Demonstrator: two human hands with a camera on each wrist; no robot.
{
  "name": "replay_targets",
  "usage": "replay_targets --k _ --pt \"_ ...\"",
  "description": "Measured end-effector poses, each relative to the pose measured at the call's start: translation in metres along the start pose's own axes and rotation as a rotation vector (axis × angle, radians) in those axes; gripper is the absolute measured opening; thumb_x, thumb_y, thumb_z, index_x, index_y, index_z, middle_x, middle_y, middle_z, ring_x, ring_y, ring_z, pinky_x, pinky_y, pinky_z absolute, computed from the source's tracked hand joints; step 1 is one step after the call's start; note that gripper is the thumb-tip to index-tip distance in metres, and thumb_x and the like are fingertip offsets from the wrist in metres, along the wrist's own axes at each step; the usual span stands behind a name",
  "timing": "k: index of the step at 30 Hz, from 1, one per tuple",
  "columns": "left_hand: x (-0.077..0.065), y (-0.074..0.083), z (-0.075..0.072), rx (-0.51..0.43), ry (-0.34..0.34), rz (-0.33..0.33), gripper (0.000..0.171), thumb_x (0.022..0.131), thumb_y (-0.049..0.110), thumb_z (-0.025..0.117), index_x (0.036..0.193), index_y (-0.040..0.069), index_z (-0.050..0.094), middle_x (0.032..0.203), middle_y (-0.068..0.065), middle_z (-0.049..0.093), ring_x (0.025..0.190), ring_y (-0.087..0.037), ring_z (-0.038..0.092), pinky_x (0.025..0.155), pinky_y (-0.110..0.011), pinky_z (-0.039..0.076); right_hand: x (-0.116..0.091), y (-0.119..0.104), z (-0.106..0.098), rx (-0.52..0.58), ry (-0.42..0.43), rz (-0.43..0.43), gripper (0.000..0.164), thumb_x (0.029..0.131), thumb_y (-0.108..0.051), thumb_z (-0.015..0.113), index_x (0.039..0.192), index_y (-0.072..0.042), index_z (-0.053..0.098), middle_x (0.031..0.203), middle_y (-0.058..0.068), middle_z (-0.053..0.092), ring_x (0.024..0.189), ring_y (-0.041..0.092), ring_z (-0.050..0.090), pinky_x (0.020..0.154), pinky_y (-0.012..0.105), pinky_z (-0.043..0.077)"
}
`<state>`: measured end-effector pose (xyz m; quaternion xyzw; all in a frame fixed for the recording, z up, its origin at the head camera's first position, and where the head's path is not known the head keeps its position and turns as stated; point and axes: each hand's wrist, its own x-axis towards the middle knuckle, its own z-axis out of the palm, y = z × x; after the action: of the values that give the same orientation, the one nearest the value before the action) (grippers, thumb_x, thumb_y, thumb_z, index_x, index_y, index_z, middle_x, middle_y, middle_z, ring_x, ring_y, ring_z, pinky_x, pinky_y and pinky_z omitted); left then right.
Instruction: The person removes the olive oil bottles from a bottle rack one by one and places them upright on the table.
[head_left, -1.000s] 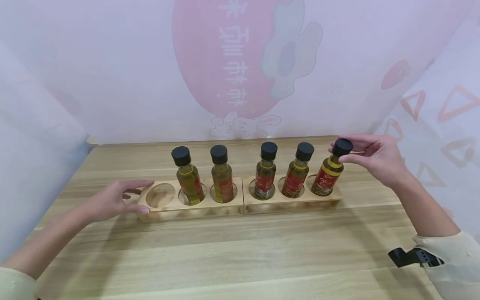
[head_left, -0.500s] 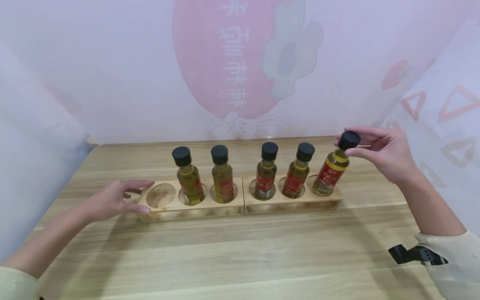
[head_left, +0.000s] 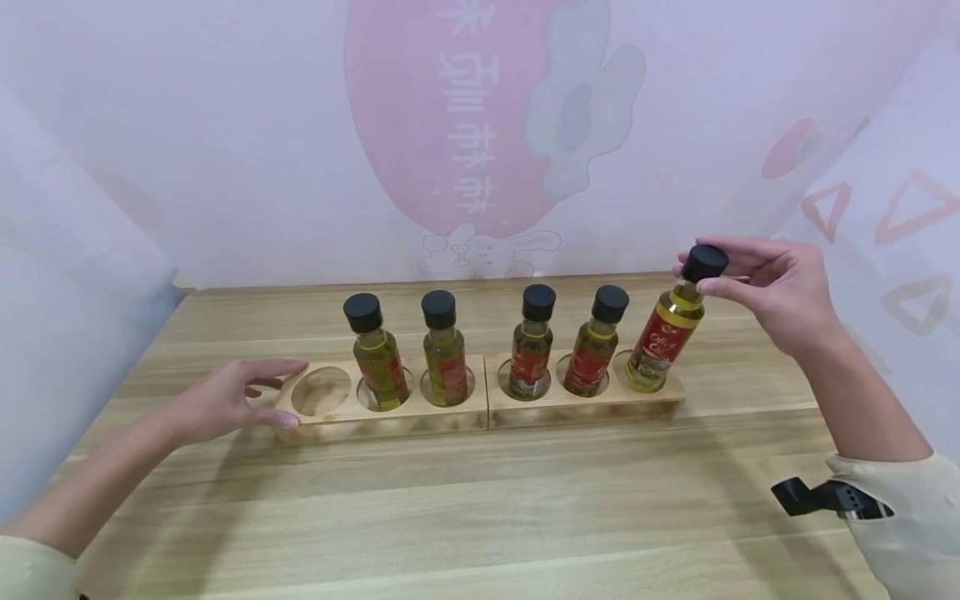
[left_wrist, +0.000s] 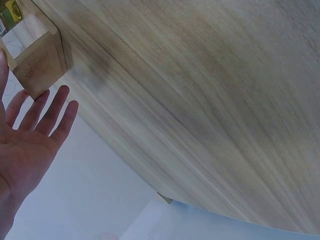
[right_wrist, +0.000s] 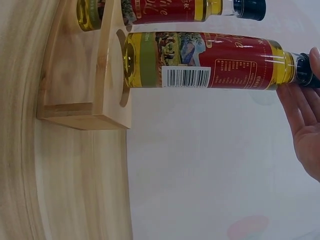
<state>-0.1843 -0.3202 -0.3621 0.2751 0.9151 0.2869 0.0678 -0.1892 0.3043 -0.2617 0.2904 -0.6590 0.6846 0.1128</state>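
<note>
My right hand [head_left: 787, 287] pinches the black cap of an olive oil bottle [head_left: 663, 342] between thumb and fingers. The bottle leans to the right, its base at about the level of the rightmost round hole. In the right wrist view, its red label and barcode face the camera, and the bottle's base [right_wrist: 131, 60] is beside the top board. My left hand [head_left: 217, 404] holds the left end of the left wooden bottle rack [head_left: 390, 423], thumb in front and fingers behind. The right wooden rack [head_left: 585, 408] adjoins it.
Several other black-capped oil bottles stand in the racks, among them one bottle [head_left: 592, 354] just left of the held one. The leftmost hole [head_left: 321, 392] shows bare wood. Wooden tabletop [head_left: 480, 508] stretches in front; a printed curtain [head_left: 262, 167] hangs behind.
My right hand has moved up and to the right, raising the oil bottle from its hole and tilting it further right. My left hand and the racks stay in place.
</note>
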Motion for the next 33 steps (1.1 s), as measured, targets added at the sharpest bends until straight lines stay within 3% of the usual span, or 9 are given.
replay_targets --k 7,22,33 --pt "0.000 0.001 -0.001 -0.001 0.005 -0.009 0.077 0.080 0.019 0.090 0.142 -0.011 0.055 0.141 -0.032 0.057 0.115 -0.047 0.066 0.091 -0.061 0.057 0.006 -0.002 0.000 0.056 0.026 0.015 0.042 0.084 0.034 0.060 0.124 0.020 0.064 0.104 0.019 0.078 0.095 0.025 0.078 0.092 0.028 0.059" --pt "0.001 -0.001 0.000 -0.005 0.006 0.000 0.077 0.081 0.020 0.090 0.142 -0.011 0.055 0.141 -0.031 0.058 0.116 -0.048 0.065 0.091 -0.060 0.057 0.018 0.000 0.003 0.026 0.140 0.064 0.039 0.085 0.027 0.067 0.121 0.015 0.068 0.103 0.015 0.079 0.091 0.022 0.078 0.089 0.026 0.060" --pt "0.001 0.000 -0.001 -0.006 0.007 0.000 0.076 0.081 0.019 0.090 0.141 -0.011 0.055 0.141 -0.031 0.058 0.115 -0.047 0.066 0.090 -0.057 0.058 0.025 0.009 0.003 0.095 0.164 0.031 0.038 0.085 0.030 0.063 0.120 0.016 0.068 0.103 0.017 0.078 0.091 0.023 0.078 0.087 0.028 0.061"
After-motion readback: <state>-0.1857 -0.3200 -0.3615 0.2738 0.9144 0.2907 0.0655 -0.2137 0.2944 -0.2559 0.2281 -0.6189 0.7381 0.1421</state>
